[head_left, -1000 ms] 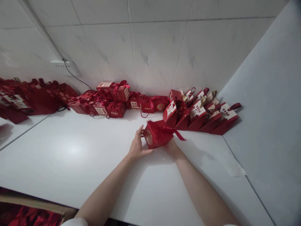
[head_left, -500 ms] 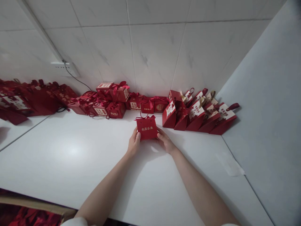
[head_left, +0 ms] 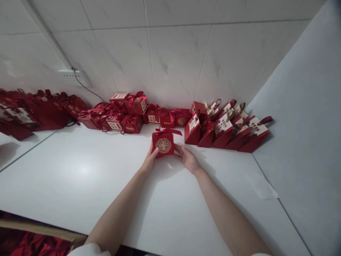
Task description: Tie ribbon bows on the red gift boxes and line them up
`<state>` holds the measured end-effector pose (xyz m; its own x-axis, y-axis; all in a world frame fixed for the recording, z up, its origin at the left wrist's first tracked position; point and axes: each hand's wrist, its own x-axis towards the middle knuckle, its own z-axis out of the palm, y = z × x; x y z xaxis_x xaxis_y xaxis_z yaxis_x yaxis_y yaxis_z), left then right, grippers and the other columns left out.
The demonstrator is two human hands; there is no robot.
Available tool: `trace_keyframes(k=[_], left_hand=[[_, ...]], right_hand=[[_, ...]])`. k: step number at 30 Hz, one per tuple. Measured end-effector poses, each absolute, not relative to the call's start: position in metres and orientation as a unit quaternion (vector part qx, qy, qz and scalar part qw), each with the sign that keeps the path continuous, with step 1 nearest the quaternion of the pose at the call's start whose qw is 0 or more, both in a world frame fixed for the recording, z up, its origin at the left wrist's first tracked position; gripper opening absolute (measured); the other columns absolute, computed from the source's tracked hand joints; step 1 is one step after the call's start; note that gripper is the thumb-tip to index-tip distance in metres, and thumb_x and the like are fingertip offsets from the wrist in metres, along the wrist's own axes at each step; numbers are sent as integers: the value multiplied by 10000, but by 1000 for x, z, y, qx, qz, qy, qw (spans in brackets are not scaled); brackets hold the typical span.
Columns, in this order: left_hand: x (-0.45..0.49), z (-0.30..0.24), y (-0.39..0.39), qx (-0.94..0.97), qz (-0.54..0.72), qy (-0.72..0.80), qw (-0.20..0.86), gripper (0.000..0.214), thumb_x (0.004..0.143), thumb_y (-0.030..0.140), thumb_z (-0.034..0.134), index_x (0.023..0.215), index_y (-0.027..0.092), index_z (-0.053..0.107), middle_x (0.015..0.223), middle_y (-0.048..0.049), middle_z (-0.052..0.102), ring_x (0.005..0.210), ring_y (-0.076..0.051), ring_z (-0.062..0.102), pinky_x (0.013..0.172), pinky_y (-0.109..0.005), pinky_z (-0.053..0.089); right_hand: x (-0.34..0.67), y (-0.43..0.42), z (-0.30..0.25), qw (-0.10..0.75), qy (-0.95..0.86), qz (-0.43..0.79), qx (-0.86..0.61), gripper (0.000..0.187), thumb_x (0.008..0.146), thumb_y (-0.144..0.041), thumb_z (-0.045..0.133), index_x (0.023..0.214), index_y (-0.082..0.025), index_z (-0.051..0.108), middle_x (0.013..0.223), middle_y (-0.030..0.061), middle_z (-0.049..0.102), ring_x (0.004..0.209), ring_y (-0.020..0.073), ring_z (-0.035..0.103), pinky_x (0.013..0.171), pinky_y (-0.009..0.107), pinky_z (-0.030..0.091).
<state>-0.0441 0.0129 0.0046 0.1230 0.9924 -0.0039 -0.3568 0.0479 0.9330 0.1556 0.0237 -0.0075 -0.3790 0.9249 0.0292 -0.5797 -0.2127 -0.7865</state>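
A small red gift box [head_left: 163, 143] with a gold round emblem on its front and a red ribbon bow on top stands upright on the white table [head_left: 80, 177]. My left hand [head_left: 151, 159] grips its left side with the thumb on the front. My right hand [head_left: 188, 158] holds its right side, fingers curled against it. Behind it, along the wall, runs a row of similar red boxes [head_left: 130, 122].
Red wedge-shaped gift bags [head_left: 229, 129] with white labels stand at the back right, close to the held box. More red bags [head_left: 39, 110] lie at the far left. A cable [head_left: 87, 89] runs down the tiled wall. A cardboard carton edge [head_left: 39, 231] shows bottom left.
The box was tilted on its side a second ago; it has been turned upright and rotated, so the gold emblem face now points at me, and it has moved slightly toward the wall.
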Motion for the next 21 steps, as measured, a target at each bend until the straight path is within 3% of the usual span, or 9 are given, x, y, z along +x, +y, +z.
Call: trace_keyframes(k=[4,7,11,14,18,21], left_hand=[[-45,13,13,319,545,397,666,663,871,542,547,1395,147,453,1339,-159,590,1218,-351,562,974,-501,500],[-48,15,15,284,535,395,691,734,856,657,451,1344,111,501,1211,-180,665,1104,-358,633,925,-507,522],[-53,10,17,297,493,380,724,787,856,714,374,1385,140,473,1198,-171,676,1001,-341,682,848,-480,544],[-53,7,17,311,495,393,710,736,874,658,440,1399,142,461,1203,-170,672,956,-312,694,808,-429,555],[-48,9,15,327,559,388,656,650,871,501,591,1449,289,381,1248,-73,652,965,-259,678,734,-364,559],[-44,13,12,350,564,347,663,708,857,576,575,1468,298,350,1271,-89,629,1010,-276,652,720,-354,543]], right_hand=[[154,22,-8,518,-383,726,-240,368,857,-411,632,1194,-268,670,1398,24,571,1325,236,473,1039,387,429],[153,22,-7,521,-370,733,-233,416,853,-401,638,1258,-306,621,1356,14,604,1243,223,545,991,378,460],[154,21,-6,502,-379,745,-220,417,857,-446,614,1229,-262,650,1258,50,668,1135,232,616,975,390,469],[154,19,-3,503,-390,739,-223,408,847,-436,626,1210,-253,666,1285,48,654,1161,250,602,963,393,482],[154,19,0,512,-393,730,-224,426,831,-392,662,1242,-277,648,1313,23,638,1225,260,566,971,386,483],[152,19,-1,524,-388,727,-216,428,815,-372,688,1232,-281,657,1320,10,635,1261,267,542,1029,396,445]])
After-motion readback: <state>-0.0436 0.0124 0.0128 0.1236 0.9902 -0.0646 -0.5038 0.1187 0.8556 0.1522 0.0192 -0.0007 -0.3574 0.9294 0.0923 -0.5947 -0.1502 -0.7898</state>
